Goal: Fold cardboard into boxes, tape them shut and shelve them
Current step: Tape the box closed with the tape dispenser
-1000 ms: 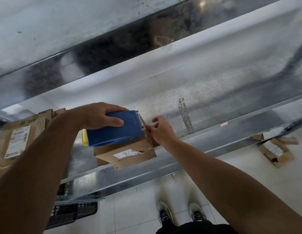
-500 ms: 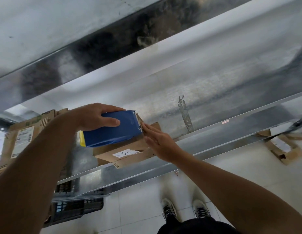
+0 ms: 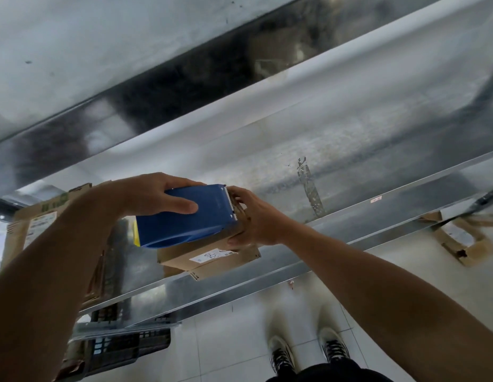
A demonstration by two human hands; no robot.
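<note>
Left hand (image 3: 154,197) grips blue dispenser (image 3: 184,219) atop labelled box (image 3: 212,257).

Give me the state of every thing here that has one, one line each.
small cardboard box: lying on the metal shelf near its front edge, right end held by the right hand.
tape dispenser: gripped by the left hand, resting on top of the small cardboard box.
large labelled box: at the left, untouched.
cardboard on the floor: torn open, flaps spread.
</note>
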